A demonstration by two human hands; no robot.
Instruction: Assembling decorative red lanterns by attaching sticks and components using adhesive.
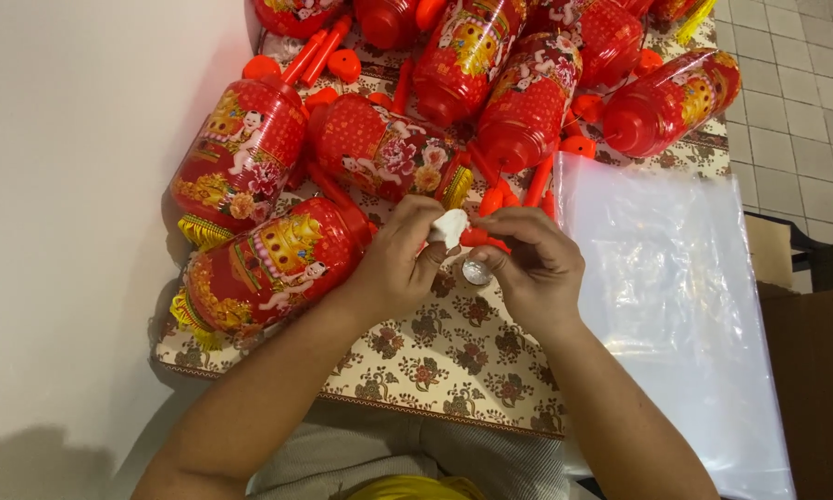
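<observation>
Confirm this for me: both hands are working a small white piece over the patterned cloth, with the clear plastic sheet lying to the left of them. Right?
Not quite. The clear plastic sheet lies to the right of the hands, as the head view shows. The left hand and right hand do work the small white piece over the patterned cloth.

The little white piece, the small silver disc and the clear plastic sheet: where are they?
White piece (pixel 450 228), head view: its middle, between the fingertips of both hands.
Silver disc (pixel 477 271), head view: its round face, under the right hand.
Clear plastic sheet (pixel 676 306), head view: bare middle.
</observation>
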